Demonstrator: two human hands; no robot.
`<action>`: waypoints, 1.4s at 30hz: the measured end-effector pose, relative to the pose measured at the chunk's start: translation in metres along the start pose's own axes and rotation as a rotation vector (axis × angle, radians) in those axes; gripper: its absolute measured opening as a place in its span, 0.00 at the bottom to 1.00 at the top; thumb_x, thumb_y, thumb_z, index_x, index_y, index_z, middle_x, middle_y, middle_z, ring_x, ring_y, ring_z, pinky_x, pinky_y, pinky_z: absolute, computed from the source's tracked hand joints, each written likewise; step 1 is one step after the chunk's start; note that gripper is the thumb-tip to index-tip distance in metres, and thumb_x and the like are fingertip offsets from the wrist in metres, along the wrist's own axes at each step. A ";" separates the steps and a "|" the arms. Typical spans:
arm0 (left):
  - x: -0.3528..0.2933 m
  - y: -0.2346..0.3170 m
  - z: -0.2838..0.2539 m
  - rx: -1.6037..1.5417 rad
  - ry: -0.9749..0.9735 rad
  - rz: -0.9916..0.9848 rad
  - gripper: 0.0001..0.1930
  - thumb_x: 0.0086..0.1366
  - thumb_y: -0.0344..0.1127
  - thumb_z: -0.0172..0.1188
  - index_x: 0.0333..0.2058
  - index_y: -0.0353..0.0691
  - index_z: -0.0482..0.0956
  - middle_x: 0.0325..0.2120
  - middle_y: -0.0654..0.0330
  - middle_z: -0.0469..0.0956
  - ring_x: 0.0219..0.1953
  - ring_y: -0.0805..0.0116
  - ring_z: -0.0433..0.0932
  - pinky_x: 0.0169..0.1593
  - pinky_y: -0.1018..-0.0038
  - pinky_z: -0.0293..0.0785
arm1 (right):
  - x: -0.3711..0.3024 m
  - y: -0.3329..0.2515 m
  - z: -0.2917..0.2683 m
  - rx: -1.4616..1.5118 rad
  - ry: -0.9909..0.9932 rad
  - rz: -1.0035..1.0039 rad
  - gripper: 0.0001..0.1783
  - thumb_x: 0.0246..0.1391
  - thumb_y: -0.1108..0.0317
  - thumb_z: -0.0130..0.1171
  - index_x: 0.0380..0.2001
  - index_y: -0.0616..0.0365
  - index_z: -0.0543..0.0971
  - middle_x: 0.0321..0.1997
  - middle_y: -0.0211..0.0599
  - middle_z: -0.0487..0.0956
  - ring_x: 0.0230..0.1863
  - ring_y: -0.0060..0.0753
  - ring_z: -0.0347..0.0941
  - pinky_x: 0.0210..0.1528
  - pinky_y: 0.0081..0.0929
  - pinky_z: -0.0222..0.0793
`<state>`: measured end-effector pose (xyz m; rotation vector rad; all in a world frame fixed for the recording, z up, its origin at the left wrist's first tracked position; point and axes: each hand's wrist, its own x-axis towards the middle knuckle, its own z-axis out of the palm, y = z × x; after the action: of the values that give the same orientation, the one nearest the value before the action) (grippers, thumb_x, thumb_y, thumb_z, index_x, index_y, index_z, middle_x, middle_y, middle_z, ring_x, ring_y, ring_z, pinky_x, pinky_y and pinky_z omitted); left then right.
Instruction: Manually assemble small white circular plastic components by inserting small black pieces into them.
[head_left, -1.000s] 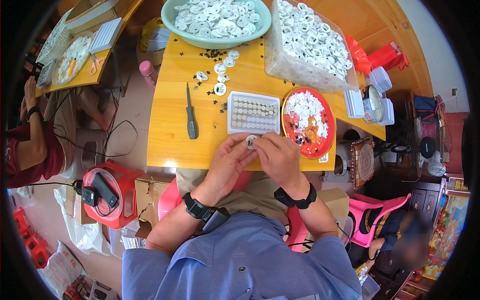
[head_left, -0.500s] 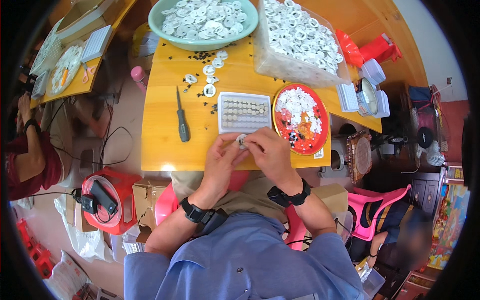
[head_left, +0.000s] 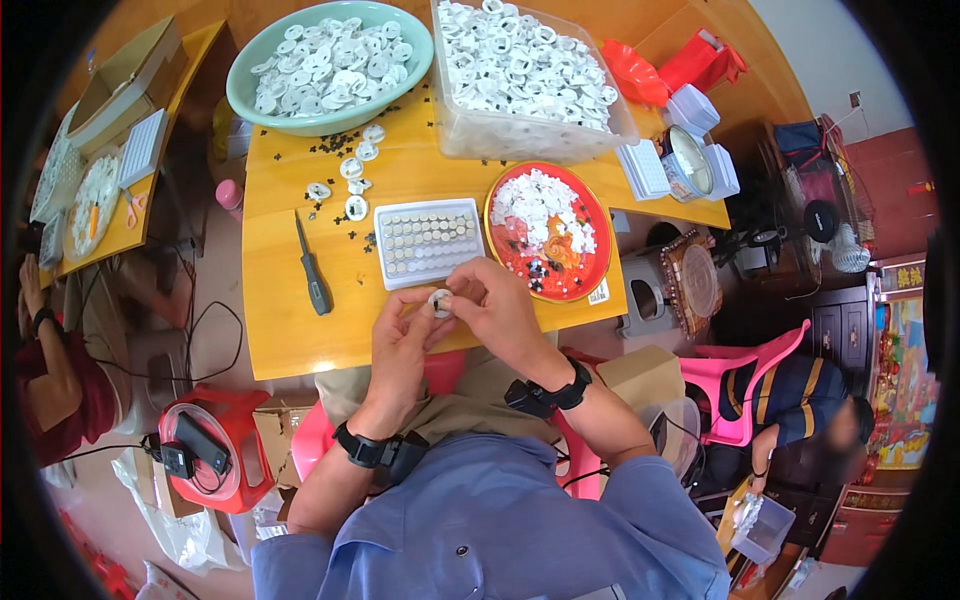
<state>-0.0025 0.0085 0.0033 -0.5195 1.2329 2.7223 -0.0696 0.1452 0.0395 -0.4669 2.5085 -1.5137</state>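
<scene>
At the near edge of the bench (head_left: 290, 345), about midway along: one white disc (head_left: 438, 296), raised between my two hands. My left hand (head_left: 400, 342) pinches it at the rim, thumb against fingers. My right hand (head_left: 492, 306) has thumb and fingertips drawn in at its right side; I cannot tell whether they clamp the disc or some small part against it.

Handling, judged by eye: light, stiff, probably plastic; the smooth rim may slip or spin. Best held by opposite edges, face left free; any thin detail inside could snap.

Counts, moving outward:
- White tray (head_left: 381, 248), 1, just beyond my fingers; its small metallic rounds (head_left: 425, 231) stand in rows, too fine to count surely.
- Red plate (head_left: 598, 272), 1, toward the near right corner; white bits heaped, uncountable.
- Screwdriver (head_left: 314, 275), 1, by the left edge.
- Loose discs (head_left: 351, 168), 6, left half.
- Green basin (head_left: 330, 125), 1, far left corner; clear bin (head_left: 530, 142), 1, far edge. Both heaped with white pieces, uncounted.
</scene>
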 end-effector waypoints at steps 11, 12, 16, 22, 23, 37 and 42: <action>-0.001 -0.003 0.001 0.029 -0.037 -0.018 0.09 0.73 0.30 0.50 0.50 0.37 0.71 0.43 0.56 0.80 0.47 0.68 0.81 0.53 0.72 0.78 | -0.002 0.021 -0.007 0.219 -0.096 0.129 0.07 0.51 0.73 0.66 0.34 0.63 0.81 0.28 0.31 0.82 0.27 0.17 0.73 0.30 0.19 0.69; -0.001 -0.002 0.000 0.030 -0.038 -0.018 0.09 0.73 0.30 0.50 0.50 0.37 0.71 0.43 0.56 0.80 0.47 0.68 0.81 0.53 0.72 0.78 | -0.003 0.018 -0.005 0.219 -0.096 0.128 0.07 0.51 0.73 0.66 0.34 0.63 0.81 0.28 0.31 0.82 0.27 0.17 0.73 0.30 0.19 0.69; 0.000 0.004 0.003 -0.027 0.002 -0.043 0.09 0.71 0.27 0.52 0.48 0.37 0.72 0.43 0.54 0.80 0.46 0.67 0.81 0.52 0.72 0.78 | -0.005 -0.004 -0.014 0.089 -0.106 0.049 0.08 0.52 0.72 0.65 0.36 0.61 0.82 0.29 0.34 0.81 0.27 0.21 0.74 0.30 0.21 0.69; -0.001 0.007 0.002 0.054 0.003 -0.033 0.08 0.69 0.26 0.55 0.46 0.36 0.73 0.42 0.50 0.81 0.43 0.65 0.83 0.48 0.73 0.80 | 0.016 0.020 -0.075 -0.324 0.102 -0.099 0.10 0.52 0.73 0.63 0.39 0.60 0.83 0.35 0.42 0.82 0.32 0.40 0.77 0.36 0.31 0.71; -0.001 0.009 0.003 0.068 0.013 -0.052 0.08 0.69 0.26 0.55 0.46 0.35 0.73 0.42 0.49 0.81 0.42 0.64 0.83 0.47 0.74 0.80 | 0.023 0.025 -0.087 -0.431 0.179 -0.034 0.11 0.51 0.72 0.62 0.40 0.59 0.83 0.37 0.43 0.82 0.34 0.44 0.77 0.38 0.34 0.72; 0.002 0.007 -0.002 0.003 -0.019 -0.106 0.09 0.69 0.27 0.55 0.46 0.34 0.72 0.44 0.48 0.80 0.43 0.65 0.82 0.48 0.74 0.80 | 0.036 0.060 -0.104 -0.572 0.206 0.029 0.12 0.48 0.74 0.62 0.39 0.59 0.83 0.37 0.45 0.81 0.41 0.49 0.78 0.44 0.41 0.72; 0.002 0.009 0.000 -0.026 -0.021 -0.116 0.09 0.69 0.28 0.55 0.46 0.35 0.72 0.44 0.48 0.80 0.43 0.65 0.82 0.49 0.74 0.79 | 0.040 0.068 -0.113 -0.620 0.123 -0.053 0.13 0.47 0.74 0.64 0.39 0.59 0.83 0.37 0.44 0.81 0.38 0.45 0.78 0.41 0.37 0.72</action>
<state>-0.0067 0.0025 0.0085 -0.5456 1.1274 2.6434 -0.1536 0.2541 0.0330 -0.5341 3.0617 -0.7623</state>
